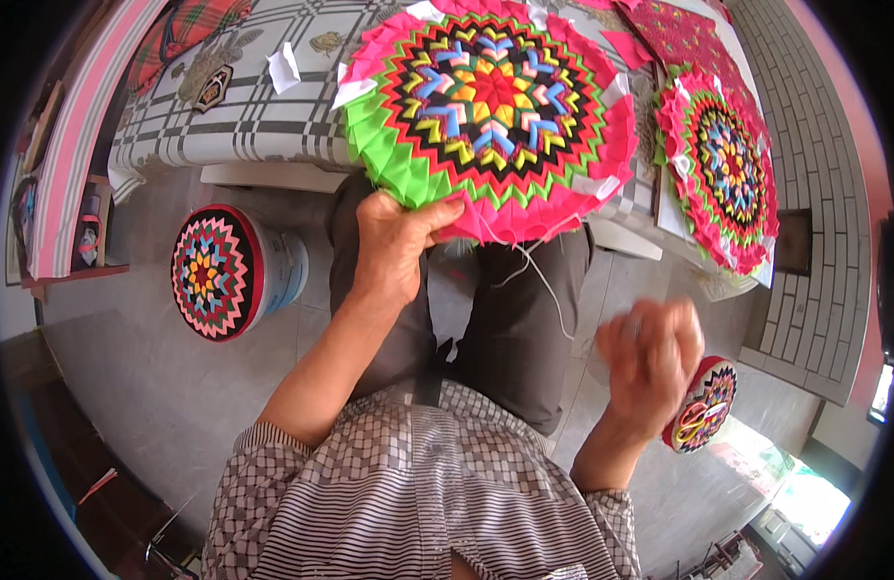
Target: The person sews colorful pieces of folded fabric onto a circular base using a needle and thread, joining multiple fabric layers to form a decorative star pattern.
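My left hand (399, 243) grips the lower left edge of a round folded-fabric patchwork piece (501, 98), thumb on top. Rings of pointed folds run from a red and yellow centre to a pink and bright green outer border, with white bits tucked into it. White thread (545, 275) hangs from its lower edge over my lap and trails towards my right side. Well below and right of the piece, my right hand (650, 355) is raised, blurred, with fingers curled and a metal band on one finger. Whether it pinches a needle or the thread end is not visible.
A second round patchwork piece (733, 163) rests at the table's right end. The checked tablecloth (273, 138) carries a white scrap (283, 69). Left on the floor stands a bucket with a patchwork top (211, 272). Scissors (693, 424) lie on a patchwork-covered stool (719, 399) at right.
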A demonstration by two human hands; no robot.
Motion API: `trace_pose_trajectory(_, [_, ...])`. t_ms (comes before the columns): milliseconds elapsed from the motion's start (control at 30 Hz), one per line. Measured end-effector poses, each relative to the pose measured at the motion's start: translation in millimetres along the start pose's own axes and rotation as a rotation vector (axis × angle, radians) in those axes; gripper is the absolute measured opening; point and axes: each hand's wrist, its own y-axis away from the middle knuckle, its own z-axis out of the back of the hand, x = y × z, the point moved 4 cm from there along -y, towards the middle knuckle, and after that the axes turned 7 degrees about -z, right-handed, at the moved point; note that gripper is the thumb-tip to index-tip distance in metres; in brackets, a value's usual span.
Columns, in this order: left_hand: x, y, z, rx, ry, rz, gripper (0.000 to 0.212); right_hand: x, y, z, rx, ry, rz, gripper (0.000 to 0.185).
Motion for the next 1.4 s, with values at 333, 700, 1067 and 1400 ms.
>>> trace_pose_trajectory(333, [6.2, -1.0, 3.8, 0.038, -0.012, 0.022, 0.037, -46.7, 8.9, 61.2, -0.463, 0.763, 0.056, 0.005])
trace_pose_trajectory(700, [5.7, 1.8, -2.2, 0.023, 0.063, 0.023, 0.023, -88.0, -30.2, -13.4, -0.2, 0.721, -0.157, 0.017])
trace_pose_trajectory(1067, [12.5, -1.6, -0.6, 0.039, 0.12, 0.01, 0.023, -80.4, 8.5, 37.7, -0.359, 0.166, -0.507, 0.015])
trace_pose_trajectory(1400, [11.3, -2.5, 0.7, 0.066, 0.059, 0.028, 0.03, -83.9, 34.0, 66.2, -0.427, 0.132, -0.553, 0.017])
